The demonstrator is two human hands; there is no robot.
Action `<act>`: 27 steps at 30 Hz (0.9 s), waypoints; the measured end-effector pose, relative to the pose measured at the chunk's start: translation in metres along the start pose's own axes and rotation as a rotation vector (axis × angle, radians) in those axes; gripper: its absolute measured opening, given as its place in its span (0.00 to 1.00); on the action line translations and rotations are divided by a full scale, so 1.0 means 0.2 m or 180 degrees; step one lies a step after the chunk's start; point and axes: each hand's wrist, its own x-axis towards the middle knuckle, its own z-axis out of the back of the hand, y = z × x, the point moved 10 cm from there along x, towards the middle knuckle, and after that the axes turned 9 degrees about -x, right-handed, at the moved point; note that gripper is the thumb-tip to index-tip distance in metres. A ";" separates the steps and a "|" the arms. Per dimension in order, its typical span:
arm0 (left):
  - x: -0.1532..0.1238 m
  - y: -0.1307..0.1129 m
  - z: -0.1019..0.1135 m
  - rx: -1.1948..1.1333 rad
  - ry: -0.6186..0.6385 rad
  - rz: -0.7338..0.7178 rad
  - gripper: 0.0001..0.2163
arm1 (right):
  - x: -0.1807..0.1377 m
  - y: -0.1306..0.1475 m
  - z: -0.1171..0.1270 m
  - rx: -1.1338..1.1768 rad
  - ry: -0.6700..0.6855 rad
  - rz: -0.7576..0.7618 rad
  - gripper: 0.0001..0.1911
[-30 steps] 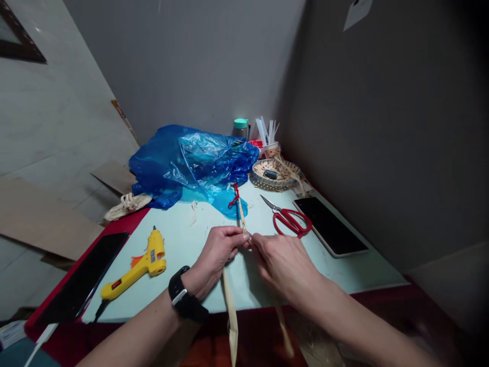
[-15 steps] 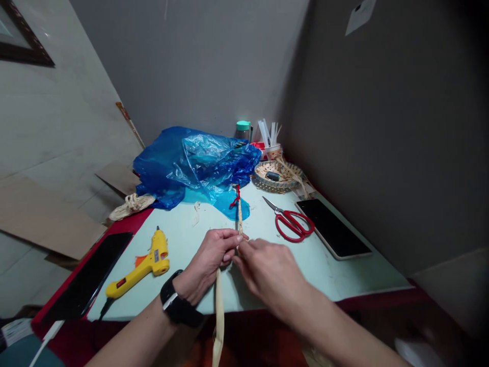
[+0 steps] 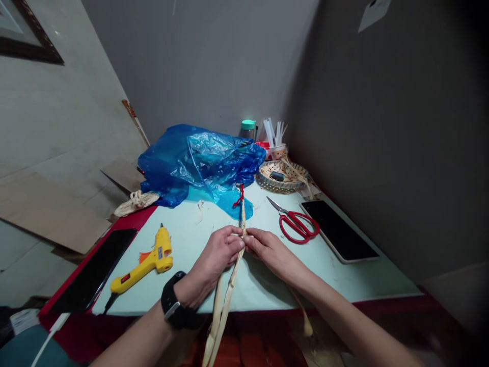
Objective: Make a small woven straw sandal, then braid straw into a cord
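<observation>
A thin braid of pale straw strips [image 3: 243, 216] runs away from me over the light table [image 3: 344, 278], its far end tied with red thread [image 3: 240, 196]. My left hand [image 3: 219, 252], a black watch on its wrist, pinches the braid's near end. My right hand [image 3: 269, 250] meets it there, fingers closed on a strip. Two loose strips [image 3: 221, 311] hang from my left hand over the table's near edge. Another strip [image 3: 301, 311] trails down under my right forearm.
A yellow glue gun [image 3: 147, 262] lies to the left, beside a black tablet [image 3: 93, 272]. Red scissors [image 3: 296, 224] and a second dark tablet [image 3: 340, 232] lie to the right. Behind are a crumpled blue plastic bag [image 3: 198, 160], a woven basket [image 3: 282, 176], a green-lidded jar [image 3: 248, 128] and a cup of sticks [image 3: 275, 140].
My right hand has drawn in toward the left hand at the braid. The loose strips have shifted: two now hang together under my left hand.
</observation>
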 end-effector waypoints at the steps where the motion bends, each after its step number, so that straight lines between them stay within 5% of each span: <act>1: 0.00 0.00 0.00 0.0025 0.0001 -0.0019 0.12 | 0.00 0.00 0.00 -0.0001 -0.0005 0.0008 0.15; 6: -0.02 0.01 0.02 0.0577 0.0035 0.0024 0.11 | -0.01 0.00 0.02 0.0029 -0.0049 -0.0019 0.18; 11: -0.06 -0.12 0.05 0.2136 -0.0232 -0.0521 0.05 | -0.01 -0.02 0.01 0.0191 -0.0055 -0.0050 0.19; 16: -0.14 -0.22 -0.03 0.3141 -0.0555 -0.0945 0.09 | -0.01 -0.02 -0.01 0.0502 -0.0009 -0.0005 0.21; 23: -0.26 -0.20 -0.24 0.4453 -0.0758 -0.2156 0.11 | -0.02 -0.04 0.02 0.0903 -0.0035 -0.0064 0.16; 27: -0.28 -0.16 -0.29 0.4706 -0.0806 -0.2395 0.11 | -0.03 -0.06 -0.01 0.1370 0.0070 -0.0214 0.14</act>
